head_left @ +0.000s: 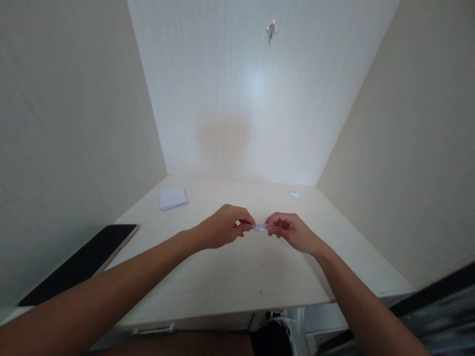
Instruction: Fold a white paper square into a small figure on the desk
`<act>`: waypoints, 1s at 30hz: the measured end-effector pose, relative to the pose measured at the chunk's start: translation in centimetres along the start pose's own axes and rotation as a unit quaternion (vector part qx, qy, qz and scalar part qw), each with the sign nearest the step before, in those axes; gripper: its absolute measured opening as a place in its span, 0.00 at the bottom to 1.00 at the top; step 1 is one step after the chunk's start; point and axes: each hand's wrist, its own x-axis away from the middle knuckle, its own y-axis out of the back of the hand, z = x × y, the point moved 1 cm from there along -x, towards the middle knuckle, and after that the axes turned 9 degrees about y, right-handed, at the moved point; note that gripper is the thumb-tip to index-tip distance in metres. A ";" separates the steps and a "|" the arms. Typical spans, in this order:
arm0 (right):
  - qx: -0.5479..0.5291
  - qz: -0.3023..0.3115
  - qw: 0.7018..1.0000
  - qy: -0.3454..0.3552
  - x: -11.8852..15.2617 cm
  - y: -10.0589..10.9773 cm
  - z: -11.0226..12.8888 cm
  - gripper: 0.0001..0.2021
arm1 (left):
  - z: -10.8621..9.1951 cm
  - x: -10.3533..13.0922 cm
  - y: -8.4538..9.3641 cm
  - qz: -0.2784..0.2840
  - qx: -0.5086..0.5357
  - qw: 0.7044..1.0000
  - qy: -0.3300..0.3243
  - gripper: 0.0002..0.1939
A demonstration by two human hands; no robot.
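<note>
Between my two hands, above the middle of the pale desk (222,291), is a small piece of white folded paper (260,227). My left hand (227,226) pinches its left end between thumb and fingers. The right end is pinched by my right hand (291,231), its fingers curled. A stack of folded white paper (173,198) lies at the back left of the desk. Another small white paper piece (295,194) rests at the back right, beyond my right hand.
A flat black panel (79,259) lies at the desk's left side, beside my left forearm. Walls rise on the left, right and back. A small hook (271,29) is on the back wall. Below the front edge is a drawer handle (154,330).
</note>
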 end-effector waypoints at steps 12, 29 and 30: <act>0.338 -0.084 0.935 -0.064 0.4 12.2 -9.2 0.08 | 4.8 -0.9 -3.1 0.008 -0.074 0.997 0.014 0.32; 0.450 -0.028 0.877 -0.164 -3.7 20.8 -16.2 0.16 | 8.4 2.8 -4.1 -0.015 -0.135 0.988 0.078 0.25; 0.449 -0.051 0.876 -0.170 -3.5 21.0 -15.8 0.16 | 8.6 2.8 -4.3 -0.018 -0.135 0.988 0.075 0.25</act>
